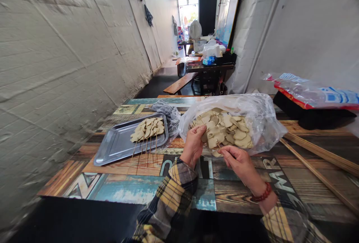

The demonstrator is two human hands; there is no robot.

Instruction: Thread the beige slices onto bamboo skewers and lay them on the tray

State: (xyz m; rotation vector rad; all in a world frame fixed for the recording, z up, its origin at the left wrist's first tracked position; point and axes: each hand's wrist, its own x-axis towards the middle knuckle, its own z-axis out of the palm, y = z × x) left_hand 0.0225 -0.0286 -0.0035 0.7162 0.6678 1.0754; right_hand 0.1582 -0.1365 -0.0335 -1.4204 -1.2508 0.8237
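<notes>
A clear plastic bag (pixel 260 123) full of pale flat food slices (pixel 230 128) lies open on the table in front of me. My left hand (pixel 194 143) is closed on one slice (pixel 212 141) at the bag's mouth. My right hand (pixel 238 160) pinches a thin bamboo skewer (pixel 219 146) whose tip meets that slice. To the left, a metal tray (pixel 117 143) holds several finished skewers of slices (pixel 147 128), their sticks pointing toward me.
A bundle of long bamboo skewers (pixel 319 153) lies along the table's right side. A red and blue packet (pixel 314 95) rests on a dark box at the far right. A white wall runs close on the left. Benches and another table (pixel 207 67) stand beyond.
</notes>
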